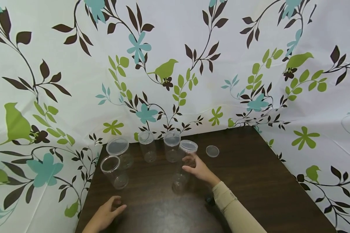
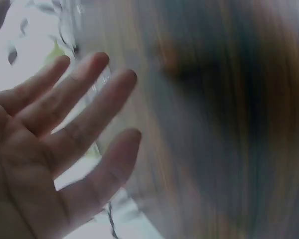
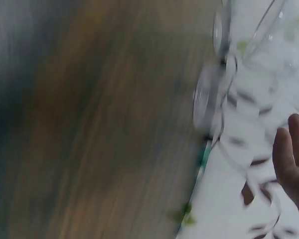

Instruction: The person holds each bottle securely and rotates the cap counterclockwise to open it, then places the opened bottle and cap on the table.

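My right hand [image 1: 199,169] grips a clear plastic jar [image 1: 179,186] over the middle of the table, its fingers partly seen through clear plastic. A pale, round lid [image 1: 189,146] shows just above those fingers; I cannot tell whether it belongs to this jar or one behind. In the right wrist view, the see-through jar [image 3: 269,37] is by the fingers [image 3: 285,154], and most of the hand lies out of frame. Relaxed and holding nothing, my left hand [image 1: 105,212] hovers at the near left, closest to a lidless clear jar [image 1: 116,176].
Lidded clear jars stand toward the back: a wide one [image 1: 125,160], a narrow one [image 1: 148,153] and another [image 1: 172,153]. A loose clear lid [image 1: 212,151] lies right of them. A small dark object [image 1: 210,200] is beside the right sleeve. Patterned cloth [image 1: 192,106] borders the dark table [image 1: 250,181].
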The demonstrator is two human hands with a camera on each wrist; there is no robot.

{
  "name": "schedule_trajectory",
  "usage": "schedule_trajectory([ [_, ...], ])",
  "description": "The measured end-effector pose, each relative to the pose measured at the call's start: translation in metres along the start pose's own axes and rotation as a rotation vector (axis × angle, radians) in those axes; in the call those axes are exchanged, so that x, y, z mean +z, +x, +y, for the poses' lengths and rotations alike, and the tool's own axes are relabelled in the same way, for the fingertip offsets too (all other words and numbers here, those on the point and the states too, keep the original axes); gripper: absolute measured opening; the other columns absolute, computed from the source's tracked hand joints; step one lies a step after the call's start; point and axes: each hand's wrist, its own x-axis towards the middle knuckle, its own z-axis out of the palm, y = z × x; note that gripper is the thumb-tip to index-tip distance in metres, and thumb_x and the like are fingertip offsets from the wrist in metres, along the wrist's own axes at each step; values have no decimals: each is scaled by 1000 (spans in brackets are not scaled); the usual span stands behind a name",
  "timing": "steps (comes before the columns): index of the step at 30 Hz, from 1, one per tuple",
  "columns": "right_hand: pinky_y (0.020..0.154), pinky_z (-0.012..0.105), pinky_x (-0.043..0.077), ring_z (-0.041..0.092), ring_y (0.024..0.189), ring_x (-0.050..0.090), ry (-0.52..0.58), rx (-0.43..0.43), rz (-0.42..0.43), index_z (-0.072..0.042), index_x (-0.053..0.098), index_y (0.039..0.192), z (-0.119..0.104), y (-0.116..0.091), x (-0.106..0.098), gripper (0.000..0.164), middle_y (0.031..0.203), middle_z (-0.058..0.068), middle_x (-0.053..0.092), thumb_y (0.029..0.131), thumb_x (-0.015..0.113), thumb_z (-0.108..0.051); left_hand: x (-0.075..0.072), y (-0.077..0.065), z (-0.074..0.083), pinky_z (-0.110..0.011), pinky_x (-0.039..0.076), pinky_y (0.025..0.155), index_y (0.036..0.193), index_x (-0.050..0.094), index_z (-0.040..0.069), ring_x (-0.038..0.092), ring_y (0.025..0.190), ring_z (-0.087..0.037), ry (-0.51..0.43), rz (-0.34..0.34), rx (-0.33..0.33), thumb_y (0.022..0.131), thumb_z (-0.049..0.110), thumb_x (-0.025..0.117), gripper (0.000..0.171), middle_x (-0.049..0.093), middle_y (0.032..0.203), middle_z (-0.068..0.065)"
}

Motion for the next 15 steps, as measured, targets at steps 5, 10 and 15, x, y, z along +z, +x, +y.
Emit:
schedule_trajectory([
  [5,81,30,53,15,103,60,127,-33,-187,-2,42,141,-15,-13,23,58,123,14,60,95,73,-17,20,4,30,-35,55,87,136,49,-7,65,109,-38,-185,-66,244,100,22,66,50,63,128,-25],
  [10,89,34,54,21,110,62,262,-60,-418,1,39,138,-26,-21,41,62,121,17,57,94,74,-24,41,20,65,-31,52,93,144,38,-7,55,123,-36,-424,-61,456,100,11,65,55,48,142,-31],
  [15,94,36,53,20,117,59,306,-56,-631,-5,28,150,-32,-27,53,78,131,13,55,94,74,-34,54,33,91,-29,46,101,150,28,-8,49,132,-14,-670,-100,692,98,34,68,78,43,147,-24],
])
